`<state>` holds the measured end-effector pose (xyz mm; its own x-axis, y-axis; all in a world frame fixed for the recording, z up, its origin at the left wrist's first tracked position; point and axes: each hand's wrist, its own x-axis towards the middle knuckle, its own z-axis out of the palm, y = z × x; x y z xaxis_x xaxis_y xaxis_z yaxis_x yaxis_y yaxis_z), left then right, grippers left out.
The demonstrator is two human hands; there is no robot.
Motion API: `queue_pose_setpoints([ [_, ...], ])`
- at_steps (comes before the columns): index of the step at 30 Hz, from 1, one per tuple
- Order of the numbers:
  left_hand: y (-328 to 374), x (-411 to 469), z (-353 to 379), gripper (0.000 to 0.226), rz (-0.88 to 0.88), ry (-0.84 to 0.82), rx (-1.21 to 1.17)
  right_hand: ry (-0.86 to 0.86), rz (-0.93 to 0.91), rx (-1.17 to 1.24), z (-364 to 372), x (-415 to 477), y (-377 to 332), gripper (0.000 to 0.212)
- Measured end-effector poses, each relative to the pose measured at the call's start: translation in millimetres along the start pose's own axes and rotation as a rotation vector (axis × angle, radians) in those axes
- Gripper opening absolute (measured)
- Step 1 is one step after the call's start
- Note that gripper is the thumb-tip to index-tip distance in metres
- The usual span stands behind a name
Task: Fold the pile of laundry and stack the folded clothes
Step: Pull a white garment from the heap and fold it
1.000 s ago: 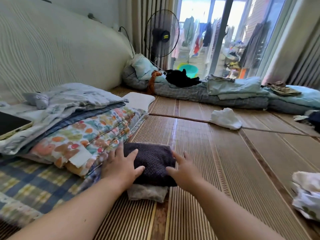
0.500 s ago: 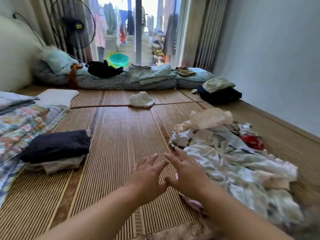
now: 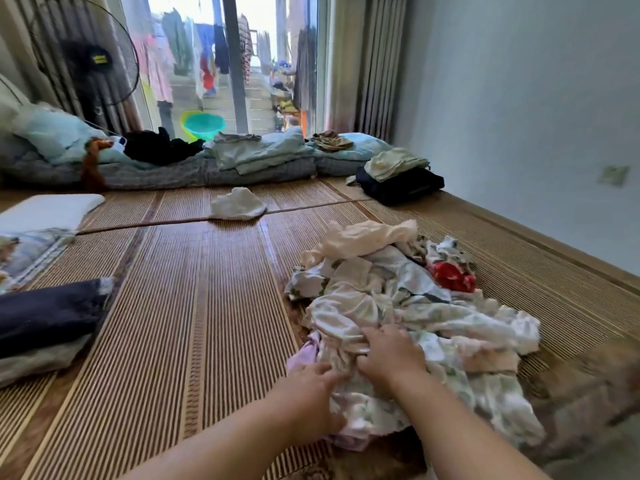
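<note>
Where the laundry pile (image 3: 415,306) lies: lower right, on straw mat (image 3: 194,306).
Left hand (image 3: 311,389): clutching pale cloth at its near edge.
Right hand (image 3: 391,355): clutching cloth just beside.
Folded stack (image 3: 45,317): left edge.

— Any writing to read here?
— None legible. The fan (image 3: 86,64) has a yellow label (image 3: 99,59) on its hub, perhaps printed, but it's too blurred to read.

A striped woven bamboo mat (image 3: 207,306) covers the floor. On it lie a crumpled pile of pale printed laundry (image 3: 398,299) at 4 o'clock, a folded pale grey cloth (image 3: 34,362) bearing a folded navy garment (image 3: 45,317) at 9, a flat white pad (image 3: 48,211) at 10, and a small crumpled white cloth (image 3: 239,204) at 12.
</note>
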<state>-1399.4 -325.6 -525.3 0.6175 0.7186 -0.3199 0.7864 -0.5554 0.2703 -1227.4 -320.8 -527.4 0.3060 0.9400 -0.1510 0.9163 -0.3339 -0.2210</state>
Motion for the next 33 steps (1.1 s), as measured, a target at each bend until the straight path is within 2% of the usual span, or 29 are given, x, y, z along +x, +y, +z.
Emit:
queue_pose_setpoints([
  [2,-8,-4,-1,0.066,0.060,-0.132,0.049,-0.024,0.054,0.122,-6,10,-2,0.040],
  [4,-14,-12,-7,0.067,0.081,-0.149,0.040,-0.038,0.027,0.242,-21,15,-3,0.026],
  [8,-14,-28,-39,0.070,0.000,0.133,-0.235,0.096,-0.112,0.557,-84,7,-21,0.021],
  [11,-13,-43,-79,0.073,0.032,0.369,-0.448,0.139,-0.212,0.670,-139,-16,-55,0.015],
  [16,-6,-82,-139,0.074,0.191,0.508,-0.931,0.154,-0.332,0.950,-212,-67,-118,0.010],
  [18,-5,-105,-158,0.068,0.224,0.596,-1.009,0.174,-0.368,0.999,-229,-88,-141,0.003],
  [19,-6,-117,-166,0.053,0.220,0.670,-0.945,0.188,-0.387,1.019,-236,-98,-152,0.002],
  [21,-8,-142,-184,0.014,0.150,0.853,-0.591,0.231,-0.408,1.083,-245,-115,-169,0.005],
  [22,-13,-155,-192,0.011,0.103,0.915,-0.395,0.248,-0.409,1.116,-248,-123,-178,0.008],
  [23,-20,-165,-198,0.021,0.061,0.935,-0.279,0.260,-0.400,1.148,-249,-128,-184,0.011],
  [26,-52,-196,-216,0.034,-0.070,0.912,-0.235,0.253,-0.404,1.233,-244,-137,-196,0.015],
  [29,-77,-223,-236,0.029,-0.137,0.861,-0.230,0.251,-0.405,1.002,-230,-142,-205,0.008],
  [31,-78,-236,-250,0.021,-0.141,0.749,-0.076,0.099,-0.468,0.848,-217,-150,-216,0.028],
  [33,-74,-245,-262,0.020,-0.141,0.662,0.133,0.061,-0.551,0.674,-202,-158,-232,0.039],
])
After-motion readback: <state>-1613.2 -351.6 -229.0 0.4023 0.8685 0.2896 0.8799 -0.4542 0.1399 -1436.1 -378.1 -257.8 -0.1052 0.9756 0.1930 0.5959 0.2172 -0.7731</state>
